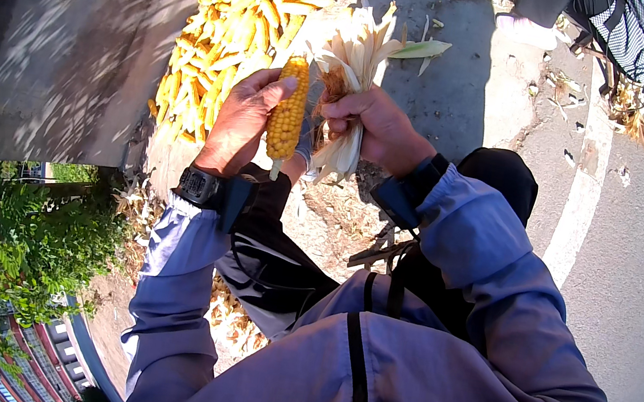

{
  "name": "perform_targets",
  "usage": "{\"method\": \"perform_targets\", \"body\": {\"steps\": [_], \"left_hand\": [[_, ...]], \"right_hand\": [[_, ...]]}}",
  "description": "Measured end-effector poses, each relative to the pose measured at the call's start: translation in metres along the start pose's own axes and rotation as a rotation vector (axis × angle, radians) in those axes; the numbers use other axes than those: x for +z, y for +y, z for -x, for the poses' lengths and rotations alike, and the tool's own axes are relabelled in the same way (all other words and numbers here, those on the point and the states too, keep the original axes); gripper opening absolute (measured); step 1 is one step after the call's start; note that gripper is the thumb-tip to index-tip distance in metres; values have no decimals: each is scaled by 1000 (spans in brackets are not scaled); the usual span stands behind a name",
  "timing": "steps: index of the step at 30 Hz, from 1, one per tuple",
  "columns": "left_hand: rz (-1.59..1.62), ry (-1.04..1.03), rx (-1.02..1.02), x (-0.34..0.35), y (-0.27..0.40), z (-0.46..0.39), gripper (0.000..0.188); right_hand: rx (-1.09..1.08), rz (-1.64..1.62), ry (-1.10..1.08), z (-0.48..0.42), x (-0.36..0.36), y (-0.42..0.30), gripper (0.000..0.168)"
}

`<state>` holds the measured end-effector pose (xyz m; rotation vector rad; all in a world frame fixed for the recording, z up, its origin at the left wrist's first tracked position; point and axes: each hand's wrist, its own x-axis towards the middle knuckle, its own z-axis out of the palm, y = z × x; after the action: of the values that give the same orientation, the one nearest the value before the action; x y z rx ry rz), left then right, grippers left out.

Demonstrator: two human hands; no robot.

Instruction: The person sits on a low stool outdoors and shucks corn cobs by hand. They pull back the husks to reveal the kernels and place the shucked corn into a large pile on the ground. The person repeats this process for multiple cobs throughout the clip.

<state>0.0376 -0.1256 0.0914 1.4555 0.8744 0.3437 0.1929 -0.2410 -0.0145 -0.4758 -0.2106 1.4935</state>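
Note:
A husked ear of yellow corn (288,109) stands nearly upright in my left hand (246,108), with the thumb pressed along its upper side. Its pale stalk stub points down towards my lap. Just to the right, my right hand (382,125) is closed around a bunch of dry corn husks (357,47) with brown silk hanging from it. The husks fan out above and below that fist. A narrow gap separates the ear from the husks. Beyond my left hand lies a long heap of bare yellow corn ears (264,12) on the ground.
A green-white husk (420,50) lies on the shaded ground ahead. Another person's leg and shoe (526,31) are at upper right, beside a mesh-backed seat (643,37). Husk scraps litter the road edge near a white painted line (581,199). A wall (69,31) borders the heap at left.

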Motion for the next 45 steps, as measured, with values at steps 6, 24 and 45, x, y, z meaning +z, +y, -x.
{"method": "perform_targets", "body": {"steps": [6,24,45], "left_hand": [[-14,18,-19,-4,2,1,56],[41,11,-11,5,12,14,45],[34,-54,-28,13,3,8,46]], "right_hand": [[-51,3,24,-5,-6,-5,11],[-43,2,-4,-6,2,-4,14],[-76,2,-16,-6,3,1,17]]}}
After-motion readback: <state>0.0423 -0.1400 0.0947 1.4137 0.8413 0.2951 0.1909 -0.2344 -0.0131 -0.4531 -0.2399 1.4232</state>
